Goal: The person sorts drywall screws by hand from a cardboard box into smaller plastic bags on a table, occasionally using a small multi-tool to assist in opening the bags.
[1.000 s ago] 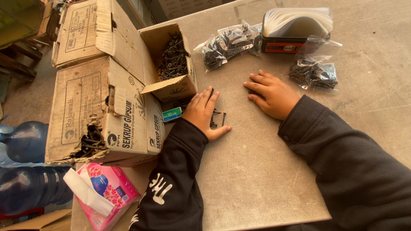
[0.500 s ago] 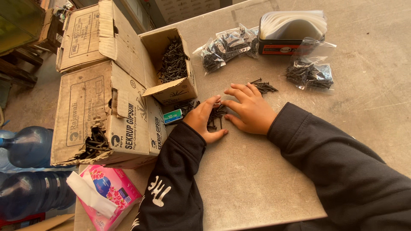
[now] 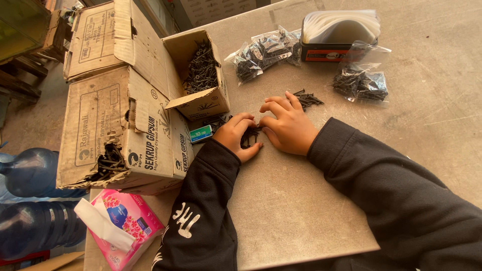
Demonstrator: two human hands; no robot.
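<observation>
Both hands w/ fingers curled, side by side on grey surface. Left hand cupped over small heap of black screws, thumb out flat; its grip is bent round the screws but can't tell if any are actually pinched. Right hand touching the heap from the other side, fingertips curled in, can't tell if it holds any. More loose screws just beyond right hand. Open carton of screws to the left, bagged screws further back, pink tissue box at near-left edge
</observation>
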